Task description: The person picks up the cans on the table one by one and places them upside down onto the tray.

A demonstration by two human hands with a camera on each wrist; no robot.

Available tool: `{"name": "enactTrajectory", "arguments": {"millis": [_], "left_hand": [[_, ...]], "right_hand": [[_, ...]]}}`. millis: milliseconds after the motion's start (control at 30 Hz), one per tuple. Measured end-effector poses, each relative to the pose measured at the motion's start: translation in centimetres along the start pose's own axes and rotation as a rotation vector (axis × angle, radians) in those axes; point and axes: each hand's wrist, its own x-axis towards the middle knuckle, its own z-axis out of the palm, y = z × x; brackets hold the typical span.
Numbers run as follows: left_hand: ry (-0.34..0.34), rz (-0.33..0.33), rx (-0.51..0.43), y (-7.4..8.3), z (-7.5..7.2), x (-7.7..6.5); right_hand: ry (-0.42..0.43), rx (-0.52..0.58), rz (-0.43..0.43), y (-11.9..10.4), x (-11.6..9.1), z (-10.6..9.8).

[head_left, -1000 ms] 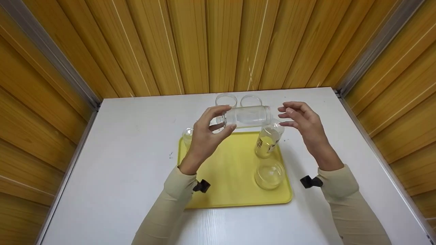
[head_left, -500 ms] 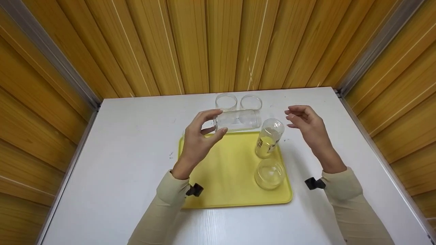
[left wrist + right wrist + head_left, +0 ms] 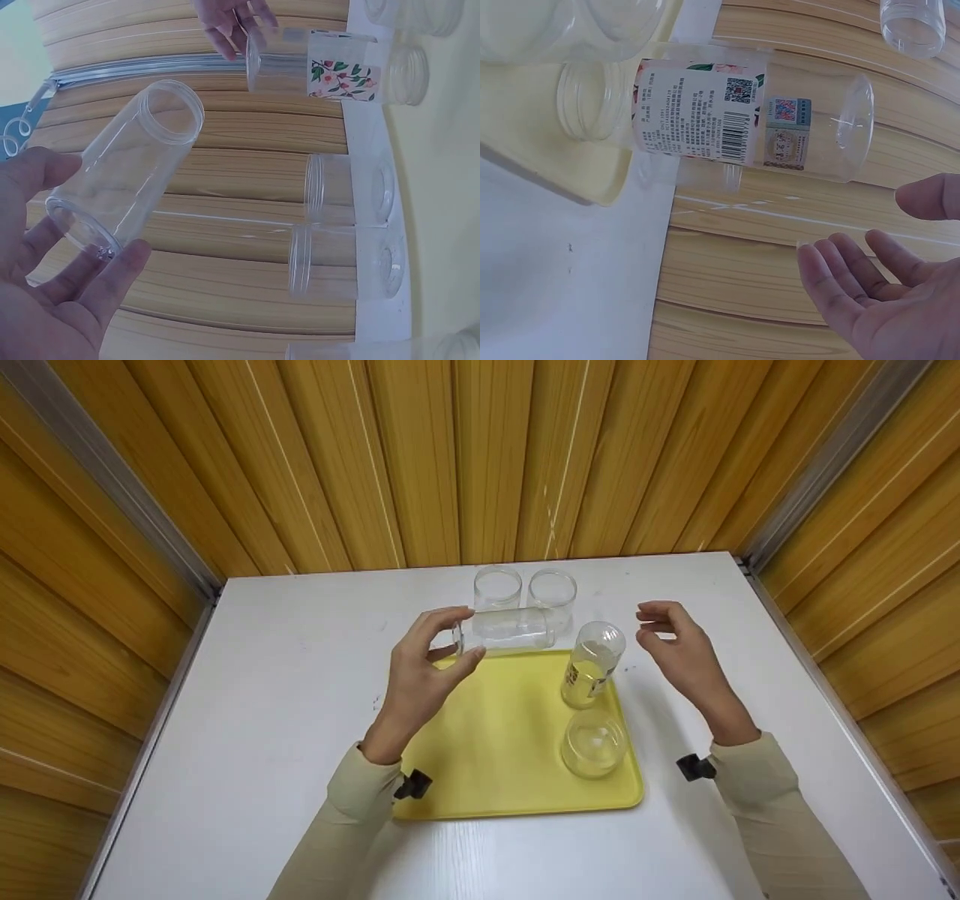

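My left hand (image 3: 416,679) holds a clear jar (image 3: 510,630) by its base end, thumb and fingers around it. The jar lies sideways in the air above the back of the yellow tray (image 3: 487,750); its threaded mouth points right and away from the hand in the left wrist view. My right hand (image 3: 686,660) hovers right of the tray with loosely bent fingers and nothing in them. Nearest to it, a clear bottle with a flowered label (image 3: 690,109) stands neck down on the tray. In front of that bottle sits a wide clear jar (image 3: 592,746).
Behind the tray, two clear open jars, a left one (image 3: 497,585) and a right one (image 3: 553,585), stand side by side on the white table (image 3: 285,675). Another clear vessel (image 3: 442,349) shows at the left wrist view's bottom edge. Wood-patterned walls (image 3: 420,465) enclose the table.
My left hand has moved left and slightly nearer with the jar, away from the right hand. The right hand has drawn back a little to the right, its fingers bending more.
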Motion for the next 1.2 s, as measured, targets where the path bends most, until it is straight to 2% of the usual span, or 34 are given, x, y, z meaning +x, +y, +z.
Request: {"name": "enactTrajectory", "arguments": {"millis": [767, 1200], "left_hand": [[0.007, -0.026, 0.06, -0.2, -1.8, -0.5], [0.019, -0.019, 0.125, -0.2, -3.1, -0.6]], "right_hand": [[-0.046, -0.139, 0.011, 1.3, -0.2, 0.6], [-0.027, -0.257, -0.041, 3.2, -0.1, 1.5]]}}
